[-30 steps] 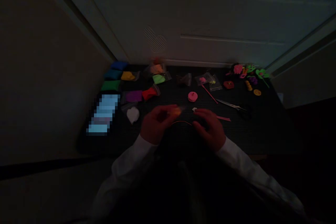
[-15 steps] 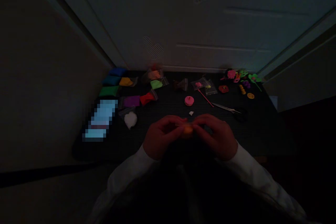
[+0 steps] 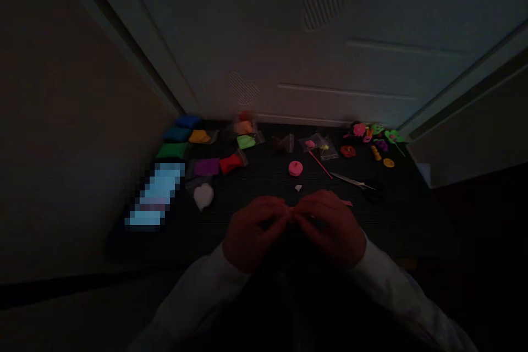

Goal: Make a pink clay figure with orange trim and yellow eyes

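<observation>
The scene is very dark. My left hand [image 3: 253, 231] and my right hand [image 3: 332, 225] meet fingertip to fingertip above the near part of a dark table [image 3: 412, 214]. Both are pinched closed together; whatever lies between the fingers is hidden now. A small pink clay disc [image 3: 295, 168] and a tiny white scrap [image 3: 298, 188] lie just beyond my hands. A thin red stick [image 3: 320, 165] and scissors [image 3: 355, 181] sit to the right of them.
Bags of coloured clay [image 3: 206, 166] lie at the back left, with a white clay lump [image 3: 203, 196] nearer. Small finished clay figures [image 3: 377, 140] stand at the back right. A blurred bright rectangle [image 3: 155, 193] lies at the left edge. A white door [image 3: 313, 55] rises behind.
My hands came together from apart and closed over the small orange piece, which no longer shows. The view tilted, so the table sits lower in the picture.
</observation>
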{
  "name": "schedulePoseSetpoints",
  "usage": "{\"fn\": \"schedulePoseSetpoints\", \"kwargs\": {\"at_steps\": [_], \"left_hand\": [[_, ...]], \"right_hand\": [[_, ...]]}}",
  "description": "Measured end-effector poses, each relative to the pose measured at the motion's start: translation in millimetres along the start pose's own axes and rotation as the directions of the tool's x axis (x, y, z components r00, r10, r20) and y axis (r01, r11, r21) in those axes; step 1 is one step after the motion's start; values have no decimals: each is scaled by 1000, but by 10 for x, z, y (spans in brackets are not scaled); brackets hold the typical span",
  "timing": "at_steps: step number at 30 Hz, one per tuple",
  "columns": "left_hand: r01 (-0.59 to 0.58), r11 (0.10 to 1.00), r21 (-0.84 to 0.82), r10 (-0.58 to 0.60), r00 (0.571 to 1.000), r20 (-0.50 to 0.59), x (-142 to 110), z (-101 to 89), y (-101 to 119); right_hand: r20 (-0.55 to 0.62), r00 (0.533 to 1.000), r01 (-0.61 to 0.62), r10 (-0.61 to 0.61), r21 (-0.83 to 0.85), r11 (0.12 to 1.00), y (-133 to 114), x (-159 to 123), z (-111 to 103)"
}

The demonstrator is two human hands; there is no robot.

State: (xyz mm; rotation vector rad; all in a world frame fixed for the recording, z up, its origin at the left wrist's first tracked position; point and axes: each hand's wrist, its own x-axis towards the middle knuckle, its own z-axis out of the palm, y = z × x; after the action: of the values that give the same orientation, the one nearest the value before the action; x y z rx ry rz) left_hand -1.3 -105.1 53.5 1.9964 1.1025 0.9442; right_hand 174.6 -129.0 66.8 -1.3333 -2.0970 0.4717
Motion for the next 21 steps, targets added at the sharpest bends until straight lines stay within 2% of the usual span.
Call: {"fn": "schedulePoseSetpoints", "kwargs": {"at_steps": [7, 13, 21], "left_hand": [[-168, 963, 211, 191, 977, -92, 8, 21, 36], [-187, 961, 203, 216, 967, -132, 0, 21, 47], [-223, 950, 219, 253, 960, -117, -38, 19, 16]], "right_hand": [[34, 999, -32, 38, -150, 988, -98, 59, 71], [67, 996, -44, 62, -248, 968, -138, 72, 58], [81, 992, -64, 92, -299, 952, -83, -24, 15]]}}
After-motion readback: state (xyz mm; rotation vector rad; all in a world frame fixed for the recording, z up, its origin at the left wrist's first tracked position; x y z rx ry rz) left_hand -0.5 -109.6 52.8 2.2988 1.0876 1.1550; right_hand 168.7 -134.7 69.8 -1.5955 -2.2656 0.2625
